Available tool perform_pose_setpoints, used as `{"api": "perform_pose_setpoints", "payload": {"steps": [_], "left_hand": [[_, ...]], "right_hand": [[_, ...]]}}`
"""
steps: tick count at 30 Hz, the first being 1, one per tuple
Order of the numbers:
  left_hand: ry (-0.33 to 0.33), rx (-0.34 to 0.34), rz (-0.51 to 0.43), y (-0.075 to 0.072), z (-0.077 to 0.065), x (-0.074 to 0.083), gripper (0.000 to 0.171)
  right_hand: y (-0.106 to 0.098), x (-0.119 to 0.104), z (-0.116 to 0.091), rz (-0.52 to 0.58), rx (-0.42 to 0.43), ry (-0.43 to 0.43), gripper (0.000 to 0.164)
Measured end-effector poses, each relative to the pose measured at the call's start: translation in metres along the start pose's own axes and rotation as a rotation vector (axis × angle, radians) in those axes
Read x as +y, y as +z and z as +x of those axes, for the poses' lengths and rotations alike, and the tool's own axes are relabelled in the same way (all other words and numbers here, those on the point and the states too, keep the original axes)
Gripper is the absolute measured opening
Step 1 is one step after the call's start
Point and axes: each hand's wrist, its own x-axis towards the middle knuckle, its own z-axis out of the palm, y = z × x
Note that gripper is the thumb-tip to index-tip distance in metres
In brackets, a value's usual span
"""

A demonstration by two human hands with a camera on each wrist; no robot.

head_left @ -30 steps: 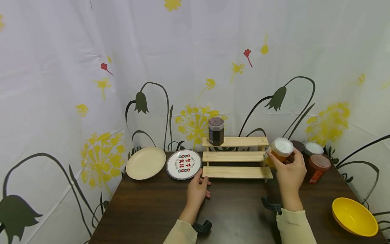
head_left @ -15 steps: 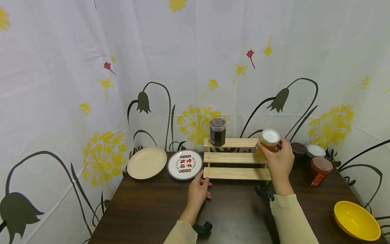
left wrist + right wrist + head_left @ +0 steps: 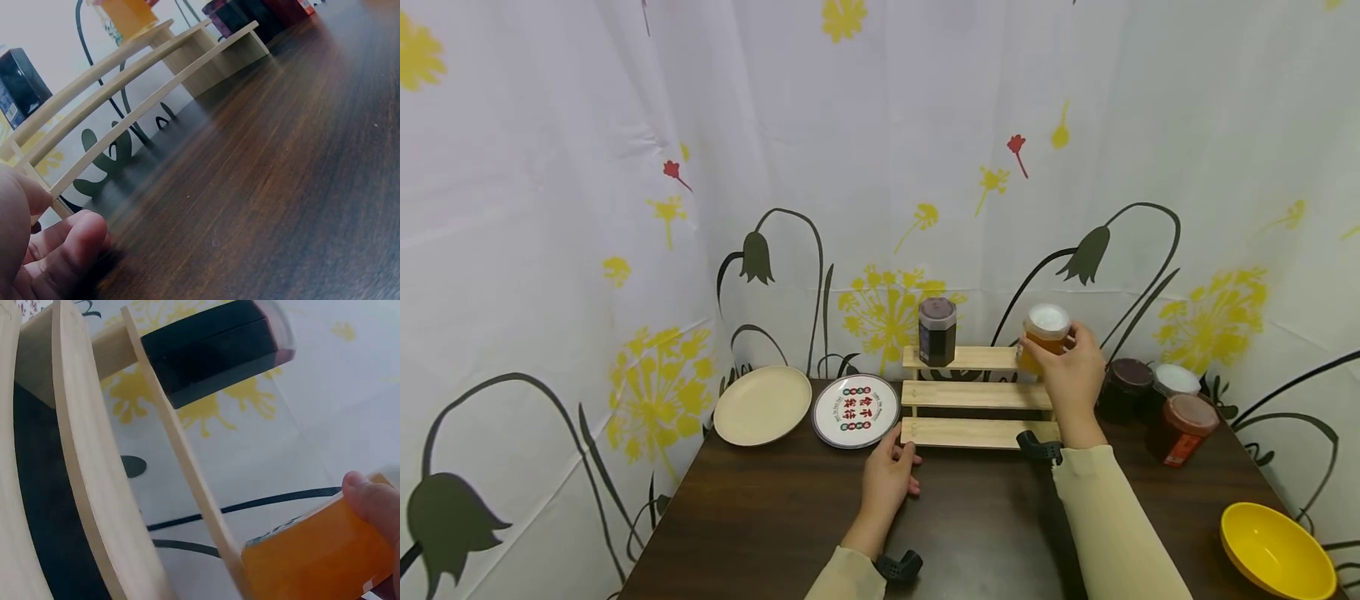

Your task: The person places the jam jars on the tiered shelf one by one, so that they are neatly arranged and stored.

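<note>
In the head view my right hand point(image 3: 1073, 379) grips a jar of orange-yellow contents with a white lid point(image 3: 1048, 327), upright at the right end of the top shelf. The right wrist view shows this jar's point(image 3: 319, 559) base right at the shelf's edge, thumb on its side. My left hand point(image 3: 887, 477) holds the front left corner of the three-step wooden rack point(image 3: 977, 432); in the left wrist view the thumb and fingers point(image 3: 84, 234) close around the lowest shelf's end. A dark jar point(image 3: 937, 335) stands at the top shelf's left.
A dark-lidded jar point(image 3: 1126, 387), a white-lidded jar point(image 3: 1176, 380) and a red-brown jar point(image 3: 1183, 427) stand right of the rack. A yellow bowl point(image 3: 1276, 550) sits near the right edge. A cream plate point(image 3: 763, 406) and a printed plate point(image 3: 856, 412) lie left, before a patterned curtain point(image 3: 880, 167).
My right hand has carried the white-lidded jar leftward from beside the rack onto the right end of the top shelf. The left hand has stayed at the rack's corner.
</note>
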Motion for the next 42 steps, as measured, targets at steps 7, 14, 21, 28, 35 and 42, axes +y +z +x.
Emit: {"api": "perform_pose_setpoints", "payload": {"steps": [7,14,21,28,35,42], "left_hand": [[0.009,-0.005,0.003,0.000,0.001,0.000,0.055],[0.021,0.002,0.000,-0.002,0.000,-0.001,0.054],[0.009,0.005,0.007,-0.002,0.001,-0.002,0.055],[0.005,0.007,0.022,0.001,0.001,-0.002,0.055],[0.009,0.017,0.024,0.001,0.000,-0.001,0.055],[0.009,0.011,0.031,0.001,0.000,0.000,0.055]], "right_hand": [[0.013,0.010,0.000,0.080,-0.047,0.053,0.072],[0.016,0.023,-0.005,0.120,-0.129,0.142,0.067],[0.018,0.027,-0.005,0.125,-0.164,0.126,0.066],[0.015,0.024,-0.007,0.132,-0.164,0.111,0.064],[0.016,0.024,-0.006,0.141,-0.189,0.109,0.064],[0.015,0.026,-0.005,0.141,-0.198,0.119,0.066]]}}
